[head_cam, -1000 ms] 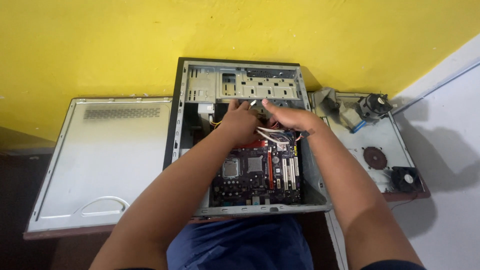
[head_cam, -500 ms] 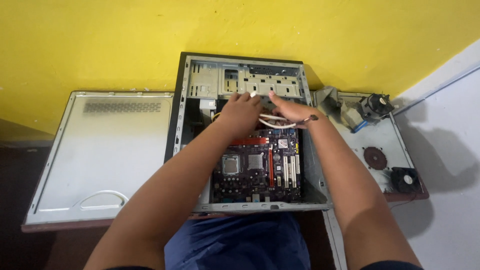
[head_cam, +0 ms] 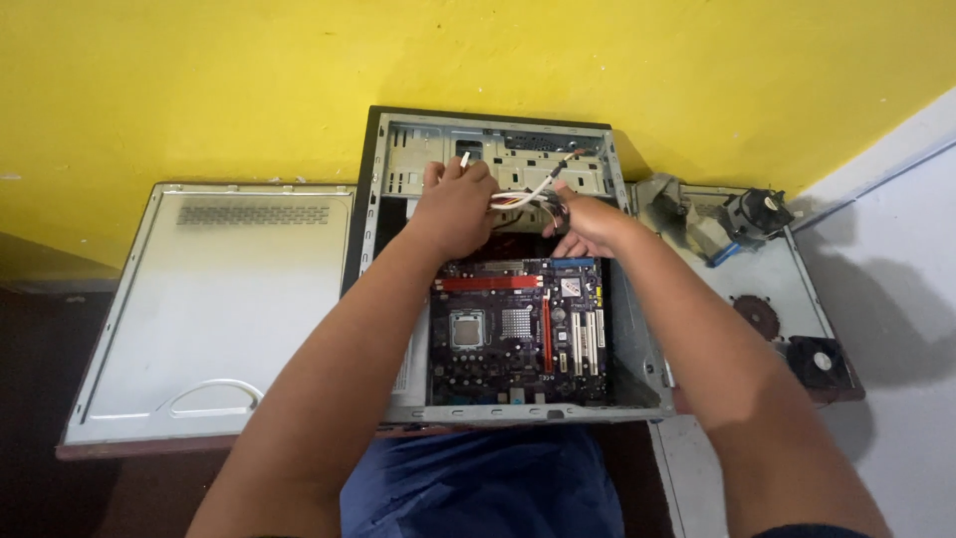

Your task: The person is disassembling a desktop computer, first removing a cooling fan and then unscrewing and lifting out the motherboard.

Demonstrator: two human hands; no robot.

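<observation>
Cable bundle handled inside an opened grey metal computer case (head_cam: 637, 329)

A bundle of white and coloured wires (head_cam: 523, 194) is gripped above the dark motherboard (head_cam: 518, 334): left hand (head_cam: 456, 204) fingers clenched around it, right hand (head_cam: 588, 221) fingers curled on its end.

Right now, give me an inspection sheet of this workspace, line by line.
Surface: side panel lies flat left of the case; second panel right.
Job's things: open case on its side, motherboard inside.
Clutter: fans and loose parts on the right panel.
Hands: left hand and right hand both grip the cable bundle.
Cables: cable bundle, white, runs between the hands near the drive bays.
Surroundings: yellow wall behind; white floor at right.
</observation>
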